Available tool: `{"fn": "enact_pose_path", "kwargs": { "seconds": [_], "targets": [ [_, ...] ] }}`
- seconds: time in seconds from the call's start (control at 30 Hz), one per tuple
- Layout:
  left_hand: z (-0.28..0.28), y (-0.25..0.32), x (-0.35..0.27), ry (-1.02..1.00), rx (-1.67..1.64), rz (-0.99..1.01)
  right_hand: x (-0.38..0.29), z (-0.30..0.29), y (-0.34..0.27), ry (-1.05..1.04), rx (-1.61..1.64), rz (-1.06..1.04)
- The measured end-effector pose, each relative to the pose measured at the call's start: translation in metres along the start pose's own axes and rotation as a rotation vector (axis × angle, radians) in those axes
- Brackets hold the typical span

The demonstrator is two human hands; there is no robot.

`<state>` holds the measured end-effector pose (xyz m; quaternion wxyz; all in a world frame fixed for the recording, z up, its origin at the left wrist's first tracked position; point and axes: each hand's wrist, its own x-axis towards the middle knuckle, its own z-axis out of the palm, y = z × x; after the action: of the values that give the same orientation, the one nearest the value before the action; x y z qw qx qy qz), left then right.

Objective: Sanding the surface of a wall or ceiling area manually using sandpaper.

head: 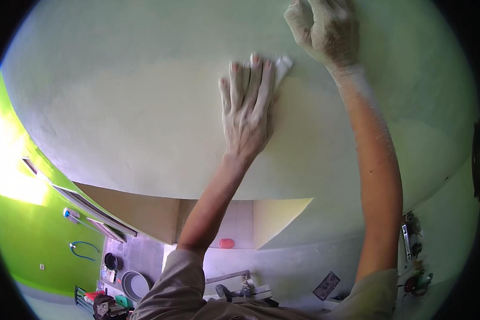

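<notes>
A pale, smooth plastered wall (144,120) fills most of the view, above a recessed opening. My left hand (248,104), coated in white dust, lies with its palm towards the wall and its fingers extended. Beneath its fingers is a folded white sheet, perhaps sandpaper (283,66), whose corner sticks out on the right side. Higher up on the right, my right hand (326,30) is also dusty and rests at the wall, with thumb and fingers bent; its fingertips are cut off by the top edge, and whether it holds anything cannot be seen.
Far below are a round grey basin (136,285), a black bucket (113,261) and a red bundle (227,243) in the recess. Planks (262,290) lie near my feet. Tools (408,244) stand along the right side; a bright green wall (36,236) is at left.
</notes>
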<state>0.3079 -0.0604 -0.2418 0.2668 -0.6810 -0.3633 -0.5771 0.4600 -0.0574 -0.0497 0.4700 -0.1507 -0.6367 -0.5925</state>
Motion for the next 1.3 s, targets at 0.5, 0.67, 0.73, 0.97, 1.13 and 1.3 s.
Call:
{"fn": "enact_pose_path", "kwargs": {
  "seconds": [0.5, 0.67, 0.73, 0.97, 1.13, 1.3],
  "targets": [
    [0.017, 0.013, -0.042, -0.059, -0.041, -0.018, 0.004, -0.002, -0.009, -0.05, 0.091, 0.067],
    [0.004, 0.008, -0.086, -0.174, -0.213, -0.032, 0.002, -0.007, -0.002, -0.07, 0.071, 0.046],
    [-0.011, 0.017, -0.076, -0.164, -0.471, -0.108, -0.009, -0.015, -0.01, -0.007, 0.118, 0.114],
    [-0.093, 0.031, -0.103, 0.115, -1.312, -0.811, -0.116, -0.092, -0.214, 0.093, 0.9, 1.117],
    [-0.123, 0.074, -0.177, -0.027, -1.491, -1.112, -0.195, -0.154, -0.337, 0.067, 1.79, 1.987],
    [-0.137, 0.085, -0.229, -0.256, -0.716, -0.961, -0.203, -0.185, -0.378, 0.255, 2.076, 2.338]
  ]
}}
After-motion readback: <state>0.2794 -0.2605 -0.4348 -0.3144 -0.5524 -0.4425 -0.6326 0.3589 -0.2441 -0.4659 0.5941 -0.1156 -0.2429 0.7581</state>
